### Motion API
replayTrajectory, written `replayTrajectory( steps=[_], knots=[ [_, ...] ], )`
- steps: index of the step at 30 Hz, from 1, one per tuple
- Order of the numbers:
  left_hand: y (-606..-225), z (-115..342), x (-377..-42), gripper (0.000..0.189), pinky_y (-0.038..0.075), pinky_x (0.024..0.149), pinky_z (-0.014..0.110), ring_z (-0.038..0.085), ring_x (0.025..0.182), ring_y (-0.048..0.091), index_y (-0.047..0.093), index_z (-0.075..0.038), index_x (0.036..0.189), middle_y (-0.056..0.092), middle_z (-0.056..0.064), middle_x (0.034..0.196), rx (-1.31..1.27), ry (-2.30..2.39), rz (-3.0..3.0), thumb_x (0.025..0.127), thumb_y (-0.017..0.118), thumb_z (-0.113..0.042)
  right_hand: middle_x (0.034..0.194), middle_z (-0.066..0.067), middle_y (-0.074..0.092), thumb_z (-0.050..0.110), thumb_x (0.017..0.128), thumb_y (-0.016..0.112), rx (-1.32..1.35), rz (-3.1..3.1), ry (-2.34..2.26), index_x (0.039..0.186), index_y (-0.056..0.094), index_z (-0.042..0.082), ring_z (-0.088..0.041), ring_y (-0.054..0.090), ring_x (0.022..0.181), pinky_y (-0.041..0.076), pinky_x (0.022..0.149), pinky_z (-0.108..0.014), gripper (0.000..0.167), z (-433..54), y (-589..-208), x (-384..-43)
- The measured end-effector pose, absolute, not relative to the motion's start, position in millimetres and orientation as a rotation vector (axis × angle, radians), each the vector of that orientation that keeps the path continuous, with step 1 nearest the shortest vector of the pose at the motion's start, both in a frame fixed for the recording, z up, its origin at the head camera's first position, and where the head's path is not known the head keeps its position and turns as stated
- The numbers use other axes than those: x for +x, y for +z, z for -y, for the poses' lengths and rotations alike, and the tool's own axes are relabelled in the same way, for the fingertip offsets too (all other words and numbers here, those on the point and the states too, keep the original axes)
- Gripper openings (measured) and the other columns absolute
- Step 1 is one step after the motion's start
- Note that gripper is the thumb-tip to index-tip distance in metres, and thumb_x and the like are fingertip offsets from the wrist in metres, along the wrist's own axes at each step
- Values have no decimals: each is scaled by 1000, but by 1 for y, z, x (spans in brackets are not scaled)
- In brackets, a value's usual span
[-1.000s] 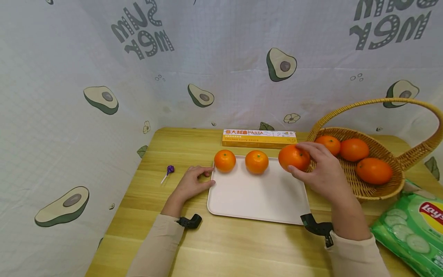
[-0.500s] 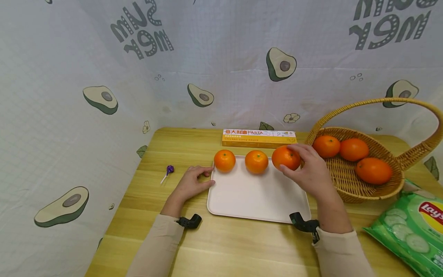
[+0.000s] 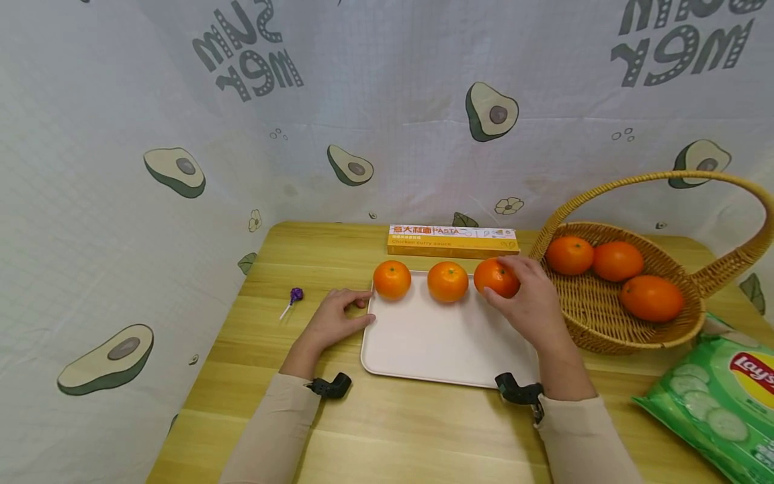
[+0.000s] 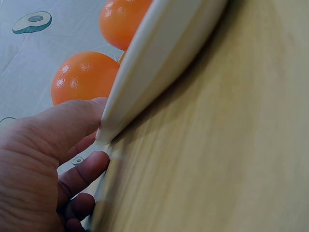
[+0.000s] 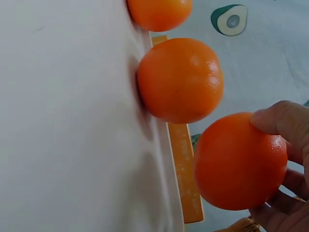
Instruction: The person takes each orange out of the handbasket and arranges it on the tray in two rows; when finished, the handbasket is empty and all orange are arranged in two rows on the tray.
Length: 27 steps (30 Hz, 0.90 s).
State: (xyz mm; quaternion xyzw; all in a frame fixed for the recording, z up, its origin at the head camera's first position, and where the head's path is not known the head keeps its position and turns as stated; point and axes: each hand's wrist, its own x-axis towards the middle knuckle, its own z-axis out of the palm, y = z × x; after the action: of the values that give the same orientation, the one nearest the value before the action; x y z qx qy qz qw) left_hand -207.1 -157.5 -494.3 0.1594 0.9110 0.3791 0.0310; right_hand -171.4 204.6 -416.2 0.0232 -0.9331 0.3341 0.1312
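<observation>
My right hand (image 3: 532, 301) holds an orange (image 3: 492, 278) between thumb and fingers, over the far right part of the white tray (image 3: 447, 343). In the right wrist view, the held orange (image 5: 239, 162) shows apart from the tray surface, its shadow on the tray. Two more oranges, a middle one (image 3: 447, 281) and a left one (image 3: 392, 279), sit along the tray's far edge. My left hand (image 3: 335, 318) touches the tray's left rim with thumb and forefinger. In the left wrist view, the thumb lies against the rim (image 4: 140, 72) and the other fingers are loosely bent.
To the right stands a wicker basket (image 3: 595, 316) with a tall handle and three oranges inside. A pasta box (image 3: 453, 242) lies behind the tray. A green chip bag (image 3: 716, 396) is at front right, a purple lollipop (image 3: 295, 295) at left. A printed curtain (image 3: 411, 168) hangs behind.
My right hand has carried the orange leftward and slightly down, away from the basket and closer to the middle orange. The left hand has stayed at the tray's rim.
</observation>
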Motion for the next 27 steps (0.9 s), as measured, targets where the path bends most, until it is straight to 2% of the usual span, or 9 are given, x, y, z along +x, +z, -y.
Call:
replayTrajectory(
  steps=[9, 27],
  knots=[
    [-495, 157, -208, 44, 42, 89, 34, 16, 101, 52, 72, -22, 129, 68, -6, 105, 490, 1172, -2807, 88, 80, -33, 141, -27, 49, 18, 86, 80, 42, 2720, 963, 138, 56, 1, -51, 51, 124, 42, 104, -67, 60, -200, -429, -175],
    [-494, 156, -206, 44, 41, 88, 34, 17, 100, 51, 72, -21, 129, 68, -5, 106, 474, 1163, -2809, 88, 80, -32, 146, -25, 45, 18, 89, 77, -59, 2797, 932, 143, 52, 2, -49, 47, 130, 40, 109, -66, 62, -201, -437, -179]
  ],
)
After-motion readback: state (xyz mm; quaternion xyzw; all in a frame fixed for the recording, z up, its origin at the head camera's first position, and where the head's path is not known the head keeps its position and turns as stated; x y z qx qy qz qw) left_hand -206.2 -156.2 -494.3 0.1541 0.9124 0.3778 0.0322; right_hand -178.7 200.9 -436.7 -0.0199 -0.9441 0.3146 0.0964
